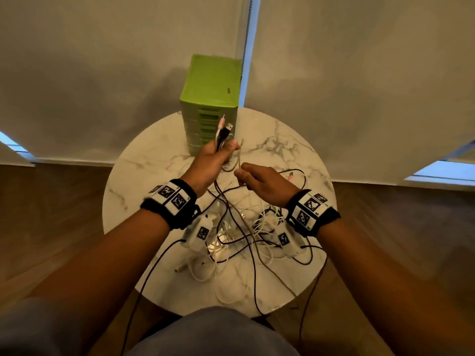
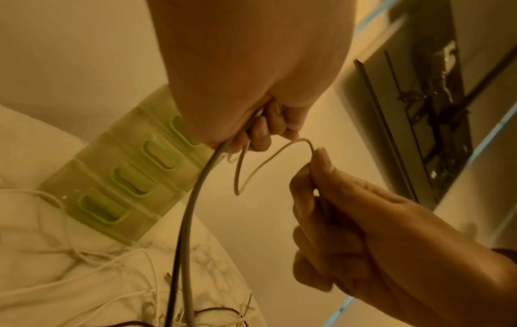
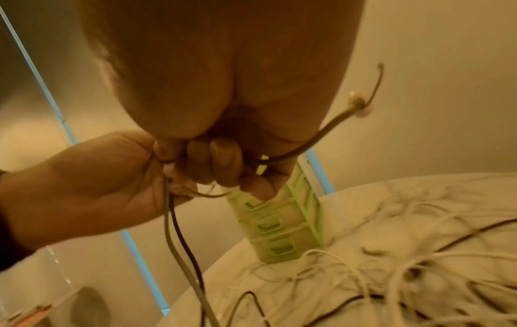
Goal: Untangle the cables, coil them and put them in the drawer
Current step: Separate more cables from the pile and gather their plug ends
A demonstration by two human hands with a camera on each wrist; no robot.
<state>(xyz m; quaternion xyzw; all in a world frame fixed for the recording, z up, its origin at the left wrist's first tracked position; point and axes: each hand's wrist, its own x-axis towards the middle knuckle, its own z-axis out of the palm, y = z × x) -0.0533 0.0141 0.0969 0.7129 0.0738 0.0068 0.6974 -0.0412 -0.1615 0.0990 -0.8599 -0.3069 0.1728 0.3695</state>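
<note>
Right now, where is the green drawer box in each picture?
Head: green drawer box top middle, at the table's far edge.
Left wrist: left middle, behind the left hand.
Right wrist: lower middle, below the right hand.
Shared landmark: the white marble table.

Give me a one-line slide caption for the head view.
Left hand grips cable plugs while right hand pinches a thin cable above the tangle before the green drawer unit.
</note>
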